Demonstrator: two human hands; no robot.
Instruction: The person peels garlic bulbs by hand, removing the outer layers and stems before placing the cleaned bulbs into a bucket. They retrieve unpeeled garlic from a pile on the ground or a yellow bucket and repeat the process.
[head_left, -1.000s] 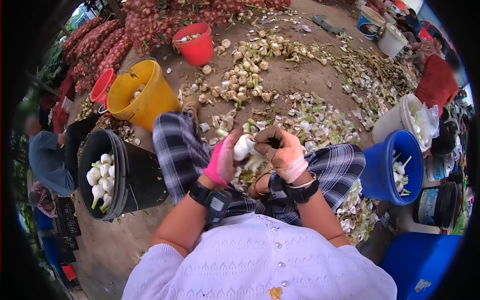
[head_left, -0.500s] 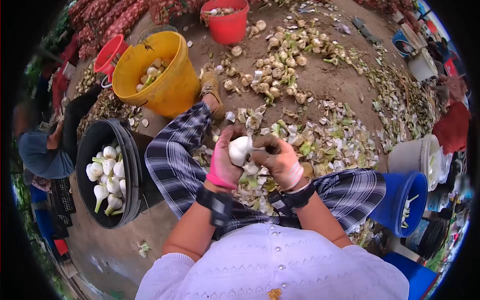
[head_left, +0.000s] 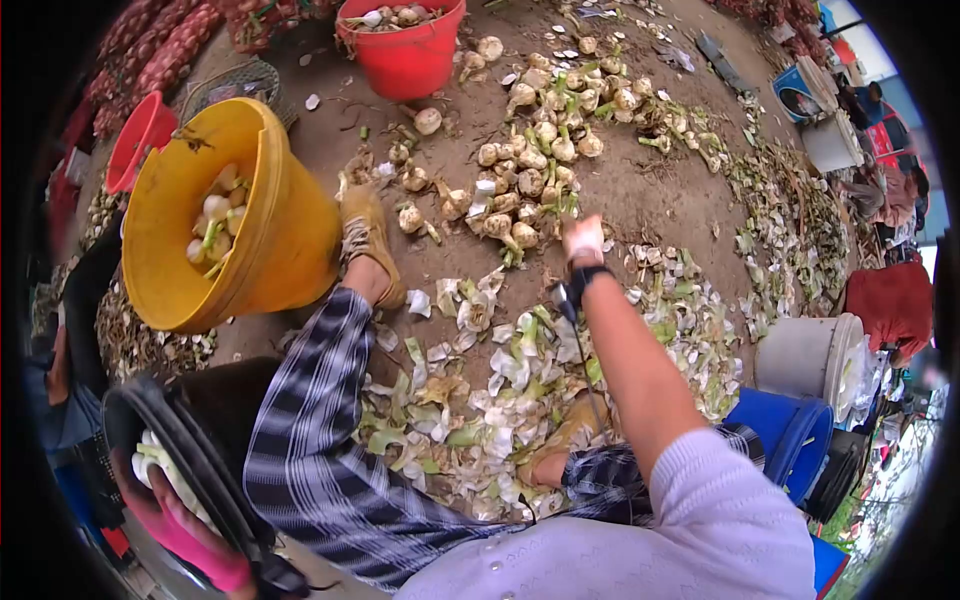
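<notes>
Outdoors on bare dirt ground (head_left: 660,190), reaching with right hand (head_left: 583,240) into heap of muddy unpeeled bulbs (head_left: 520,180) toward the far edge, grip impossible to tell, pink-gloved left hand (head_left: 180,535) likewise unclear over round black plastic bucket (head_left: 205,480) at near-left corner: risks overbalancing from the stretch and scattering the heap.

Garlic bulbs (head_left: 520,175): unpeeled, dirt-stained, some with green stalk stubs, heaped loosely on bare ground just beyond the outstretched right hand (head_left: 583,238). Black bucket (head_left: 215,480): holding white peeled bulbs, at lower left, left hand (head_left: 175,530) over its rim.
</notes>
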